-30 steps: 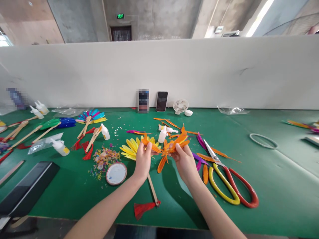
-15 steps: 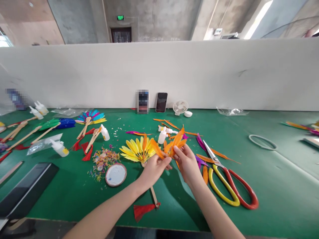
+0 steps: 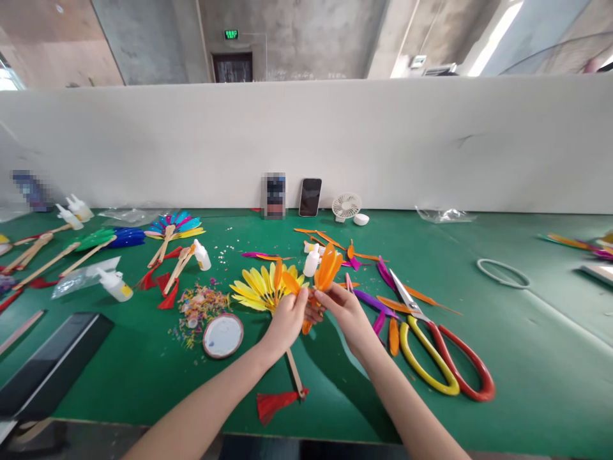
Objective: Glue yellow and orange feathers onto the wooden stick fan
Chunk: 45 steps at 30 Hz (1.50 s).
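Note:
Just above the table my left hand [image 3: 287, 322] is closed, with an orange feather [image 3: 290, 282] pinched at its fingertips. Close beside it, my right hand [image 3: 347, 314] pinches the base of a small bunch of orange feathers [image 3: 328, 267]. The fingertips of both hands nearly meet, and some fingers are hidden. Under my left hand lies a fan of yellow feathers [image 3: 253, 291] with an orange feather at its middle. Its wooden handle [image 3: 294, 372] points towards me and ends in a red tassel [image 3: 275, 406].
Large scissors [image 3: 431, 348] lie right of my hands among loose purple feathers [image 3: 371, 300]. A glue bottle [image 3: 311, 260] stands behind my hands. Left are a round lid [image 3: 223, 336], coloured scraps [image 3: 201, 306] and a black box [image 3: 55, 361]. Phones and a small fan [image 3: 347, 206] line the partition.
The bunch of orange feathers has come left and more upright, with my right hand closer to my left. Loose purple feathers and pink-tipped tweezers-like item behind my right hand are now uncovered.

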Available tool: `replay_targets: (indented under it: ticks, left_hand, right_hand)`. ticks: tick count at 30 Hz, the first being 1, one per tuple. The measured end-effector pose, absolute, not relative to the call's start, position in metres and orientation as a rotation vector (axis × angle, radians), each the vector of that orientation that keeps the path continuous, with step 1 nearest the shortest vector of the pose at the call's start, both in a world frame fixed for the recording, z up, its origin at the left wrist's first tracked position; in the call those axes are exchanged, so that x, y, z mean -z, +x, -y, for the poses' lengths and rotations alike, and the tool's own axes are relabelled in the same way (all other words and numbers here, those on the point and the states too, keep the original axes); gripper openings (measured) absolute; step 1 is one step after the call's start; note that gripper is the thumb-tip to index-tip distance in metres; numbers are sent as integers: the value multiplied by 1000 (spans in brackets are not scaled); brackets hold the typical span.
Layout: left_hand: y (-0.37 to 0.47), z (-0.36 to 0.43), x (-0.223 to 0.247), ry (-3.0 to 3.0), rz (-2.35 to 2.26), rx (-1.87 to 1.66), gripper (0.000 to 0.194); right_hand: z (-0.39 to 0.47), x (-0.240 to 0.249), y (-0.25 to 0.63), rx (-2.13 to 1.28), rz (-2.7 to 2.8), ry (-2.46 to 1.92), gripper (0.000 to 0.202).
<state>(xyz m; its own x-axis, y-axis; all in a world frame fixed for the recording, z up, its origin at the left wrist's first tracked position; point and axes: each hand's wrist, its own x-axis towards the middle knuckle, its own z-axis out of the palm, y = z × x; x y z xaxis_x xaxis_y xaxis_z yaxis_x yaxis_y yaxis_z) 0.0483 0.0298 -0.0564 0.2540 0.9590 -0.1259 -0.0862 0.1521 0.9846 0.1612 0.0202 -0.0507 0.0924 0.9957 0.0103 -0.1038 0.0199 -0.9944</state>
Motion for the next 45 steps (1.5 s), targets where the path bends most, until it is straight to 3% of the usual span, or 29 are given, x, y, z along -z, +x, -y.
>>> replay_targets:
  ticks: [9,19,34,42,45]
  left_hand:
    - [57,-27,54,1167,-914,-1051,60]
    - [65,-20,48,1324,-1024,-1151,47]
    - [68,-19,45,1359,-983,-1150,45]
    - [53,-12,41,1303,-1032,-1213,49]
    - [49,-12,41,1406,-1057,-1060,42]
  right_hand:
    - [-18,45,155,-1235,659,-1027,37]
    - [-20,40,152,-1264,448,-919,36]
    - [-23,42,155,-1276,459,-865,34]
    - [-37,46,195,-942,495,-884,25]
    - [-35,41,201,-896,517,-900,24]
